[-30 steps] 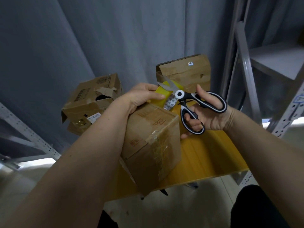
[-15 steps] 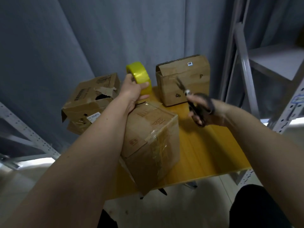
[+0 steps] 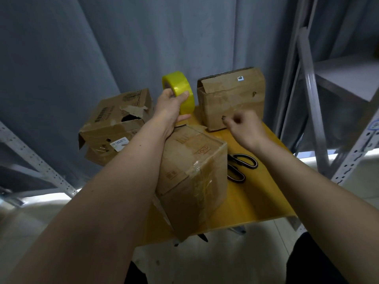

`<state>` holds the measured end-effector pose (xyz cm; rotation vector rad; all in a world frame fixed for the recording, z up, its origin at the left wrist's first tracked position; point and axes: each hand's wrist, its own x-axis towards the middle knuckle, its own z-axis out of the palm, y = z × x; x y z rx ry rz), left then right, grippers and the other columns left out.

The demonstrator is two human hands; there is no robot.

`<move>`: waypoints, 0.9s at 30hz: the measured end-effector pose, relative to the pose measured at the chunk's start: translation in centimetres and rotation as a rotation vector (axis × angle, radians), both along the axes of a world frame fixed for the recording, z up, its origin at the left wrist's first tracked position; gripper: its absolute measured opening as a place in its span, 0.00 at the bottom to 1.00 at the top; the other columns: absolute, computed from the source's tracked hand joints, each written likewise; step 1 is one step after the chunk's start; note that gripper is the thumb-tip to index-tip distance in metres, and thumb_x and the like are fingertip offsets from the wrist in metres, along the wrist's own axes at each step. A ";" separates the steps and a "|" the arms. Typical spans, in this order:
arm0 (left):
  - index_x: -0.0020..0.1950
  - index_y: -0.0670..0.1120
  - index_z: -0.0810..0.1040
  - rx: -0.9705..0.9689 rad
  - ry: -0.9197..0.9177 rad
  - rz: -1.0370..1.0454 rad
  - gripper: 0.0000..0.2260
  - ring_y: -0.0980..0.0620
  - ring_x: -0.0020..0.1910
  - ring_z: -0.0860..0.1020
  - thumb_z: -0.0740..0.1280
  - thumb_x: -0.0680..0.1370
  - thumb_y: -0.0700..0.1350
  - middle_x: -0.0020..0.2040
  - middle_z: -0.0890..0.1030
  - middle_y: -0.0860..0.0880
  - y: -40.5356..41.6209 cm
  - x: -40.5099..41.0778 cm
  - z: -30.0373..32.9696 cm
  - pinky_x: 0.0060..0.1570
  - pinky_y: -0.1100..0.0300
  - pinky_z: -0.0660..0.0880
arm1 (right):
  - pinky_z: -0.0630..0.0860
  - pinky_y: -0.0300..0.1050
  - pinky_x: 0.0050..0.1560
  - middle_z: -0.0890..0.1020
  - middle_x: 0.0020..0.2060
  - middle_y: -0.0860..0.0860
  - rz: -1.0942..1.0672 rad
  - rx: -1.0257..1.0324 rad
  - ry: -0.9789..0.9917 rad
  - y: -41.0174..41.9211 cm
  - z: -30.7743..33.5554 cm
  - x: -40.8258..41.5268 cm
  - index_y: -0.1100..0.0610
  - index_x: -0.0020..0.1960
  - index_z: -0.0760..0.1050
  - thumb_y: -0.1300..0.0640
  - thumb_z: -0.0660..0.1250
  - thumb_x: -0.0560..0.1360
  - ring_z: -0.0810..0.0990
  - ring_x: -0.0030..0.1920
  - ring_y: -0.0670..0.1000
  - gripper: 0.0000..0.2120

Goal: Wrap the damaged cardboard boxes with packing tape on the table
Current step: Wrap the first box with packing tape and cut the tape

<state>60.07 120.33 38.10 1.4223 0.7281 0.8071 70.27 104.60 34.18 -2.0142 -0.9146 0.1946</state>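
Fig.: Near box (image 3: 192, 175) on table (image 3: 264, 197) already carries clear tape over top and front edge; judged done or nearly so. Left hand (image 3: 171, 108) grips tape roll (image 3: 180, 92) above it. Right hand (image 3: 245, 126) loosely curled, holds nothing, just in front of rear box (image 3: 231, 97). Scissors (image 3: 241, 166) lie beside near box. Torn box (image 3: 117, 124) at left and rear box show no fresh tape: both appear left to wrap.

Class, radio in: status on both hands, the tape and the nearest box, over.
Left hand grips yellow tape roll above taped box. Right hand empty, loosely curled, raised. Scissors lie on table beside box. Nothing blocking.
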 end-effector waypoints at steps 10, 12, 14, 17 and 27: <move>0.54 0.44 0.70 -0.059 -0.152 0.151 0.05 0.43 0.60 0.77 0.65 0.80 0.42 0.62 0.76 0.41 0.1 -0.1 1.4 0.43 0.47 0.81 | 0.64 0.47 0.44 0.79 0.52 0.57 0.320 -0.388 -0.470 2.4 3.1 -7.0 0.55 0.47 0.70 0.38 0.56 0.79 0.76 0.52 0.59 0.20; 0.56 0.44 0.70 -0.095 -0.190 0.128 0.06 0.42 0.60 0.77 0.64 0.81 0.42 0.62 0.76 0.40 0.1 -0.9 2.5 0.43 0.46 0.80 | 0.64 0.47 0.42 0.77 0.44 0.53 0.281 -0.384 -0.449 2.6 3.0 -6.7 0.54 0.40 0.67 0.36 0.56 0.78 0.73 0.45 0.56 0.22; 0.58 0.44 0.70 -0.101 -0.175 0.092 0.06 0.43 0.58 0.78 0.63 0.81 0.42 0.61 0.77 0.41 0.3 -2.3 4.0 0.41 0.46 0.80 | 0.65 0.47 0.41 0.74 0.41 0.52 0.244 -0.382 -0.438 2.7 2.7 -6.5 0.53 0.37 0.67 0.34 0.56 0.77 0.71 0.42 0.54 0.23; 0.53 0.47 0.71 -0.054 -0.134 0.099 0.02 0.46 0.54 0.79 0.63 0.82 0.42 0.55 0.78 0.45 0.9 -5.9 5.6 0.36 0.51 0.81 | 0.71 0.50 0.43 0.79 0.46 0.54 0.206 -0.380 -0.401 2.4 2.6 -6.2 0.56 0.45 0.74 0.33 0.57 0.76 0.76 0.46 0.57 0.25; 0.61 0.42 0.70 -0.074 0.073 0.490 0.11 0.38 0.60 0.75 0.64 0.81 0.46 0.62 0.74 0.40 -0.3 -14.5 -5.6 0.31 0.56 0.81 | 0.77 0.54 0.44 0.80 0.35 0.52 0.203 -0.178 -0.239 -1.4 2.6 -6.0 0.56 0.39 0.78 0.36 0.61 0.75 0.79 0.40 0.54 0.23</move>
